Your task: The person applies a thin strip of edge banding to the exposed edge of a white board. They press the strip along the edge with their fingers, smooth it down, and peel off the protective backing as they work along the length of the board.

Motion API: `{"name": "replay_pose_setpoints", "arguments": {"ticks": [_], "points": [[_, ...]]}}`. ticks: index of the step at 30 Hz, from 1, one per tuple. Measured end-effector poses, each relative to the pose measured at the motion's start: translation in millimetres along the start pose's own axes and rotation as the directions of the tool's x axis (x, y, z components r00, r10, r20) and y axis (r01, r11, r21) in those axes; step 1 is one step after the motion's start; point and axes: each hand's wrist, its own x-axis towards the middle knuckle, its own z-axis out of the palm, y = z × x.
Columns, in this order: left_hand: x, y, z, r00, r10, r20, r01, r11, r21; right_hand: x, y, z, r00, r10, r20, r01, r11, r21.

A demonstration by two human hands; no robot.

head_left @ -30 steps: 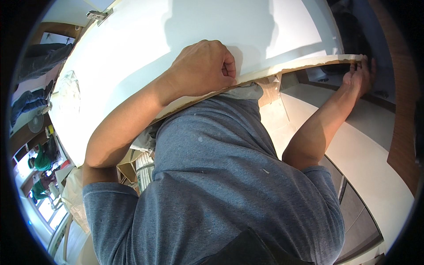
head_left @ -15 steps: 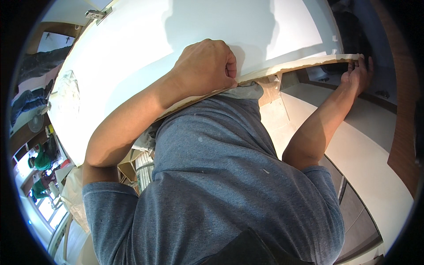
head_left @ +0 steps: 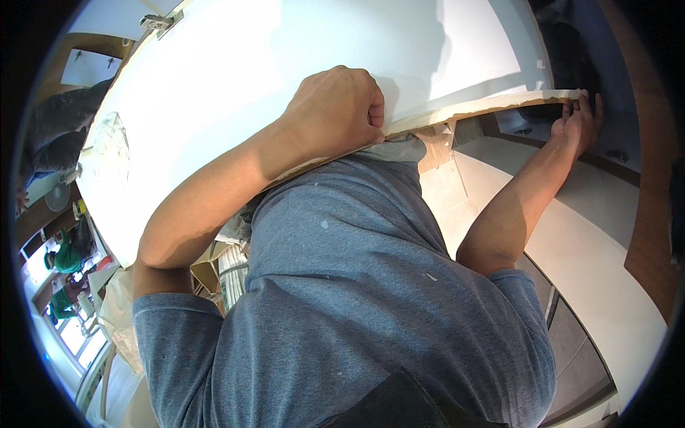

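A large white panel (head_left: 214, 85) lies in front of my body, a metal hinge (head_left: 155, 21) near its upper left edge. A pale strip (head_left: 485, 103) with an uneven brown underside runs along the near edge. My left hand (head_left: 335, 114) is closed on the panel at this edge, fingers curled under the palm; whatever is in them is hidden. My right hand (head_left: 579, 123) grips the strip's right end, fingertips up against it and palm below.
At far left are a person's legs (head_left: 61, 121) and, farther off, people in green (head_left: 68, 253). Plastic sheeting (head_left: 118, 310) and cardboard (head_left: 203, 274) lie at lower left. A brown wood board (head_left: 646, 235) stands at the right, beside a pale surface (head_left: 585, 264).
The strip's right end and my right hand have dropped very slightly. My left hand has shifted a little. The person's legs at far left have moved into a different pose.
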Motion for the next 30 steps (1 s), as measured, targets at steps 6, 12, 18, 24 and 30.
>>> {"name": "replay_pose_setpoints", "arguments": {"ticks": [6, 12, 18, 24, 30], "points": [[1.9, -5.4, 7.5, 0.999, 0.001, -0.043, 0.0, 1.0, 0.006, 12.0, 9.2, -1.9, 1.0, -0.003, 0.007, 0.003, 1.0, 0.013], [-17.0, -24.7, 16.7, 0.972, 0.021, -0.235, -0.001, 0.996, 0.086, 18.4, 16.5, -3.7, 1.0, 0.015, 0.021, -0.014, 1.0, -0.011], [-75.6, -56.5, 1.7, 0.925, -0.36, -0.12, 0.371, 0.925, 0.083, 38.9, 35.8, -11.6, 0.998, -0.034, 0.057, 0.035, 0.999, -0.017], [-163.4, -105.3, 9.8, 0.836, -0.509, -0.205, 0.497, 0.861, -0.11, 48.6, 36.0, -12.7, 0.993, -0.01, 0.116, 0.018, 0.998, -0.066], [-177.6, -120.2, 13.7, 0.843, -0.439, -0.31, 0.401, 0.898, -0.181, 43.5, 26.3, -7.2, 0.994, -0.008, 0.112, 0.014, 0.998, -0.059]]}}
